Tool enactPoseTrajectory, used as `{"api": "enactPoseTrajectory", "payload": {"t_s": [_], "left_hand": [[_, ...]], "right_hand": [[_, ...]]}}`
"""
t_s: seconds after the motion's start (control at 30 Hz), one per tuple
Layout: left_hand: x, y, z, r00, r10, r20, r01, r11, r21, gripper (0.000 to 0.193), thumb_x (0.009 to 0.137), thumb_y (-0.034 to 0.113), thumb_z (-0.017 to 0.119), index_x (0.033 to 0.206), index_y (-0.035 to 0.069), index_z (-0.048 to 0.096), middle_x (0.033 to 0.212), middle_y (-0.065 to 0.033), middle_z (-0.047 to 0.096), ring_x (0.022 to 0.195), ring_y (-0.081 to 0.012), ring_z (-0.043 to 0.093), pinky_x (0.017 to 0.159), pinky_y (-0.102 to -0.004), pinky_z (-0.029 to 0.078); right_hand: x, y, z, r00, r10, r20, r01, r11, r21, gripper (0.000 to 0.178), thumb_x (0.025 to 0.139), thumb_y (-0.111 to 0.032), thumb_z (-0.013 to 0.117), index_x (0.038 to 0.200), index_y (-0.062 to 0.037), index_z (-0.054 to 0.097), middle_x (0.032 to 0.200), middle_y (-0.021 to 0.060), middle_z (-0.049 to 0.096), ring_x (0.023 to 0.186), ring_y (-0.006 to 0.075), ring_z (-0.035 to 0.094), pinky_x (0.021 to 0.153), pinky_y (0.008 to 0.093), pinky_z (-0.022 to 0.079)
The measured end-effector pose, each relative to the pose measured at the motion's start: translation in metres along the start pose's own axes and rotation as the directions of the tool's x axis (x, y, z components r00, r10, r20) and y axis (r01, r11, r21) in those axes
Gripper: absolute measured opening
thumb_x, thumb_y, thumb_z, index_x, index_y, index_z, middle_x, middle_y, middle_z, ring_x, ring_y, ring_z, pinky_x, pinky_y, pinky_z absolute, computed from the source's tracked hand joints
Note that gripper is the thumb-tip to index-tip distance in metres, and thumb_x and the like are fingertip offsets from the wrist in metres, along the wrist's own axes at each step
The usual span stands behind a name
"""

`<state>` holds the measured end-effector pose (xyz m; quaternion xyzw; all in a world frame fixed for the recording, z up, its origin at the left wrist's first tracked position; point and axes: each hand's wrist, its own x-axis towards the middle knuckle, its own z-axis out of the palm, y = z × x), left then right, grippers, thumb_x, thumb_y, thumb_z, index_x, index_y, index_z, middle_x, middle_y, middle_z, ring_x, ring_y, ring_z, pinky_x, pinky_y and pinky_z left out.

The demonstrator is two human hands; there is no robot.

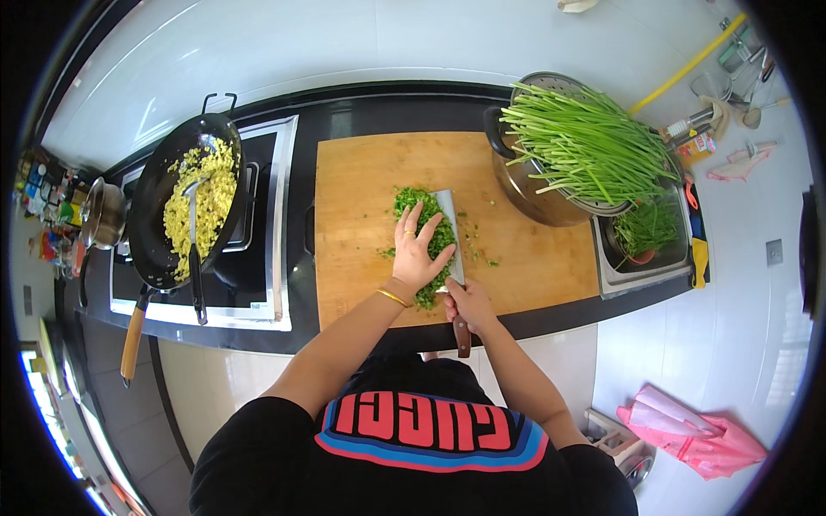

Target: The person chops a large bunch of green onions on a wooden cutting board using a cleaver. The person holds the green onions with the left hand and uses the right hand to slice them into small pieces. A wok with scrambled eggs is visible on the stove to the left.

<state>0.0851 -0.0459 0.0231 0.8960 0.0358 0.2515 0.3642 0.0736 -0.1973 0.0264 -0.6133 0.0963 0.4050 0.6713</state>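
My left hand (pixel 418 258) lies over a heap of finely chopped green chives (pixel 411 202), its fingers stretched out and spread apart. A gold ring and a gold bangle are on that hand and wrist. Along the right side of the heap stands a cleaver (pixel 452 232) with a wide grey blade and a brown wooden handle. My right hand (pixel 470 304) is closed around the cleaver where blade and handle meet. Under it all is a large wooden cutting board (pixel 361 172), with loose green bits scattered right of the blade. My left palm hides part of the heap.
Left, a black wok (pixel 148 236) of scrambled egg (pixel 213 198) with a spatula (pixel 194 258) sits on the stove, beside a small pot (pixel 105 215). Right, long green stalks (pixel 594 142) rest in a colander over a pot (pixel 538 199). Beyond is a sink (pixel 615 282) with more greens.
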Motion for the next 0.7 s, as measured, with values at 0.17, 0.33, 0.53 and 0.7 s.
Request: {"api": "enactPoseTrajectory", "payload": {"t_s": [0.17,0.33,0.53,0.7], "left_hand": [[0.014,0.011,-0.012,1.0,0.027,0.016,-0.028,0.998,0.053,0.052,0.07,0.028,0.067,0.116,0.009,0.05,0.13,-0.0197,0.033,0.119,-0.0445,0.028,0.097,-0.0497,0.028],[0.025,0.02,-0.029,0.998,0.055,0.027,-0.057,0.995,0.076,0.053,0.07,0.031,0.066,0.114,0.005,0.051,0.128,-0.0216,0.035,0.12,-0.0435,0.027,0.099,-0.0506,0.025],[0.035,0.026,-0.047,0.996,0.071,0.047,-0.075,0.993,0.093,0.053,0.07,0.031,0.066,0.114,0.004,0.051,0.127,-0.022,0.036,0.12,-0.0432,0.028,0.1,-0.0512,0.024],[0.039,0.027,-0.057,0.996,0.085,0.036,-0.089,0.989,0.121,0.052,0.07,0.031,0.067,0.113,0.007,0.052,0.128,-0.0193,0.037,0.119,-0.0435,0.03,0.097,-0.0509,0.027]], "right_hand": [[-0.006,-0.015,0.005,0.999,0.033,0.022,-0.034,0.996,0.086,0.024,0.088,-0.023,0.05,0.072,-0.0064,0.043,0.053,0.0015,0.043,0.039,0.0107,0.041,0.037,0.027,0.038],[-0.017,-0.031,0.016,0.997,0.019,0.077,-0.03,0.99,0.14,0.023,0.089,-0.024,0.05,0.075,-0.0074,0.043,0.054,0.0011,0.043,0.041,0.0103,0.041,0.04,0.0268,0.038],[-0.027,-0.044,0.029,0.996,-0.008,0.094,-0.004,0.992,0.123,0.022,0.089,-0.023,0.048,0.075,-0.006,0.044,0.055,0.0006,0.044,0.041,0.0101,0.042,0.04,0.0267,0.038],[-0.028,-0.047,0.037,0.995,-0.018,0.098,0.008,0.995,0.099,0.02,0.089,-0.021,0.048,0.078,-0.0049,0.045,0.055,0.001,0.044,0.041,0.0105,0.042,0.04,0.0272,0.039]]}}
